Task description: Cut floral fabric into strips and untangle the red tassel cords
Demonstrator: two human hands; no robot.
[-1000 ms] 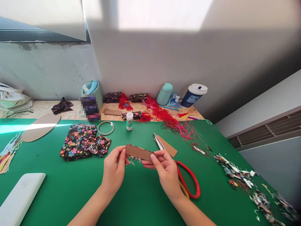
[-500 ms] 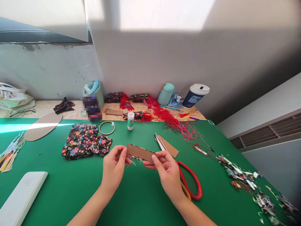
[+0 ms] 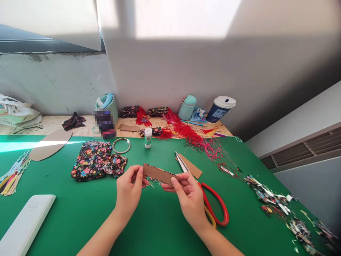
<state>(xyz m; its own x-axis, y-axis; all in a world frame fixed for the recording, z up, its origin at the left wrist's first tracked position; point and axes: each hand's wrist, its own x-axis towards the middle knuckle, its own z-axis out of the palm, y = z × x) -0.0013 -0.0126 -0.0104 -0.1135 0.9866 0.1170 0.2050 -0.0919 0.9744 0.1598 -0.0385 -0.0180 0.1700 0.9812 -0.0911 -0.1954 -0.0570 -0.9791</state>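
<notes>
I hold a narrow brown cardboard strip [image 3: 157, 174] with floral fabric showing along its lower edge, a little above the green table mat [image 3: 80, 209]. My left hand [image 3: 129, 193] pinches its left end between thumb and fingers. My right hand [image 3: 188, 197] grips its right end, thumb on top. Red-handled scissors [image 3: 213, 202] lie on the mat just right of my right hand, their blades pointing away beside another brown card piece [image 3: 191, 165].
Floral fabric pieces [image 3: 93, 164], a metal ring [image 3: 121, 145] and a small glue bottle [image 3: 147, 137] lie beyond my hands. Red tassel cords [image 3: 197, 138], cups and a tub stand by the wall. Fabric scraps [image 3: 277, 206] litter the right; a white case [image 3: 25, 224] lies front left.
My hands and the strip have stayed almost still; the view has shifted slightly.
</notes>
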